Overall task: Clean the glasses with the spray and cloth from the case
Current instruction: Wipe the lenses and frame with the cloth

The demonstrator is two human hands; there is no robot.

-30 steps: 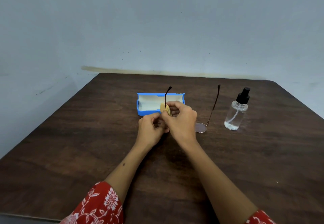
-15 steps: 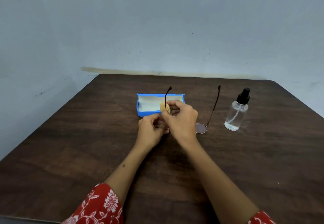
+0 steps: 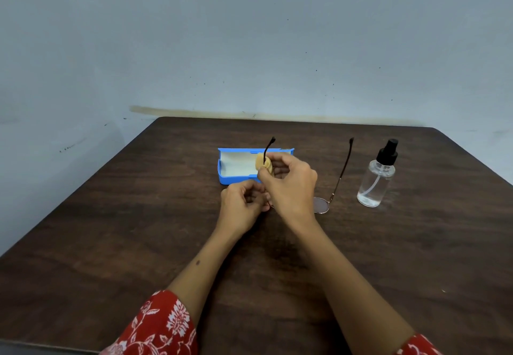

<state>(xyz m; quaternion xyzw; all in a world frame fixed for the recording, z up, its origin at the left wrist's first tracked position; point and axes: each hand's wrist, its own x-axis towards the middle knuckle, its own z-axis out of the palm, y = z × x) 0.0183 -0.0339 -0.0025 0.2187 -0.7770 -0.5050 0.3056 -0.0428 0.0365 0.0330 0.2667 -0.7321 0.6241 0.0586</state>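
Observation:
The thin-framed glasses (image 3: 321,204) lie on the dark wooden table (image 3: 138,229) with both temple arms pointing away from me. My left hand (image 3: 244,202) grips the frame at the left lens, which it hides. My right hand (image 3: 288,185) pinches a small tan cloth (image 3: 263,163) around the left temple arm. The open blue case (image 3: 236,178) with a pale lining sits just behind my hands. A clear spray bottle (image 3: 377,182) with a black pump top stands upright to the right.
The table's far edge meets a pale grey wall (image 3: 249,49). My red floral sleeves (image 3: 155,329) show at the bottom of the view.
My right hand has slid the cloth a little further along the left temple arm, away from my left hand. The glasses, case and bottle stay in place.

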